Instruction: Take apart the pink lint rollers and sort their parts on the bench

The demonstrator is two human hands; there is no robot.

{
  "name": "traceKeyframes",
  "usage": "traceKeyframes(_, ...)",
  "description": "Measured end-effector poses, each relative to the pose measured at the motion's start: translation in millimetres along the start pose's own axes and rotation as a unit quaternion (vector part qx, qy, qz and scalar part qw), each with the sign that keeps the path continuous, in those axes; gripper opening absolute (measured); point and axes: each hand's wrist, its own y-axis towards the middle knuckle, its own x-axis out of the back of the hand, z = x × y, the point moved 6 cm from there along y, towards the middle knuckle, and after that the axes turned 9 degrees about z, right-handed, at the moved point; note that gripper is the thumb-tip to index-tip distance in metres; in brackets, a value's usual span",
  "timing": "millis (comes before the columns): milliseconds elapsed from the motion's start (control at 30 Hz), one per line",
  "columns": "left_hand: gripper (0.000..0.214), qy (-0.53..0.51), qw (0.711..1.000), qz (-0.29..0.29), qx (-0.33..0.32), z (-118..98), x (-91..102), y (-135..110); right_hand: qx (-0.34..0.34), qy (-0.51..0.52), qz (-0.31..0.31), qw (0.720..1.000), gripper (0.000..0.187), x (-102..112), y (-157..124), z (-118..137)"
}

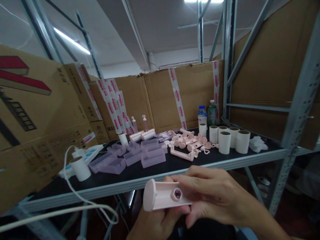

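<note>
Both hands hold one pink plastic roller part (163,196) low in front of the shelf. It has a round end cap on the left and a hexagonal hole in its side. My left hand (155,225) supports it from below with the fingers curled under. My right hand (212,196) wraps over its right end from above, thumb beneath. On the black shelf (215,156) beyond lie loose pink handle parts (187,145), translucent purple covers (140,156) and white paper rolls (230,138).
Cardboard boxes (32,126) wall the left and back. Grey metal rack posts (297,113) stand at the right. A white power strip (85,155) and its cable (82,200) trail off the shelf's left front. Two bottles (207,115) stand at the back.
</note>
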Motion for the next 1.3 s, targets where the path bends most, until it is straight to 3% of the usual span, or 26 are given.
traceKeyframes(133,0.047,-0.001,1.0,-0.01,-0.007,-0.2,1.0,-0.4,0.019,-0.024,-0.015,0.999,0.058,-0.2,1.0,1.4)
traceKeyframes(267,0.031,0.002,0.999,-0.026,-0.043,-9.9,7.7,7.3,-0.022,-0.039,-0.041,0.998,0.057,4.5,1.9,-2.0)
traceKeyframes(367,0.027,0.015,0.996,-0.046,-0.076,-18.5,14.8,14.4,-0.06,-0.085,-0.172,0.98,0.052,20.1,-2.8,-3.6)
traceKeyframes(467,0.019,0.037,0.988,-0.123,-0.081,-15.6,20.0,12.2,-0.088,-0.044,-0.274,0.957,0.044,26.1,-9.4,-5.8)
traceKeyframes(567,0.016,0.051,0.975,-0.218,-0.009,5.6,19.2,0.5,-0.082,0.031,-0.254,0.963,0.047,16.7,-6.7,-1.7)
traceKeyframes(667,0.025,0.049,0.967,-0.247,0.022,22.4,14.9,-8.1,-0.068,0.018,-0.184,0.98,0.047,8.3,-1.1,13.4)
traceKeyframes(867,0.049,0.108,0.975,-0.191,-0.032,-1.1,17.4,-5.0,-0.064,-0.079,-0.11,0.989,0.051,8.4,2.9,33.8)
traceKeyframes(967,0.061,0.112,0.985,-0.125,-0.035,-15.1,15.4,-3.6,-0.046,-0.106,-0.102,0.988,0.035,5.5,5.2,31.8)
traceKeyframes(1033,0.059,0.099,0.99,-0.075,-0.067,-21.1,13.4,-3.5,-0.03,-0.102,-0.094,0.99,0.025,3.4,6.8,29.2)
traceKeyframes(1133,0.047,0.046,0.994,-0.003,-0.103,-20.1,12.2,-2.7,-0.025,-0.071,-0.078,0.994,0.026,3.0,7.9,26.2)
traceKeyframes(1300,0.035,-0.04,0.992,0.033,-0.117,-15.7,15.0,1.2,-0.038,-0.004,-0.049,0.998,0.024,2.5,5.0,25.4)
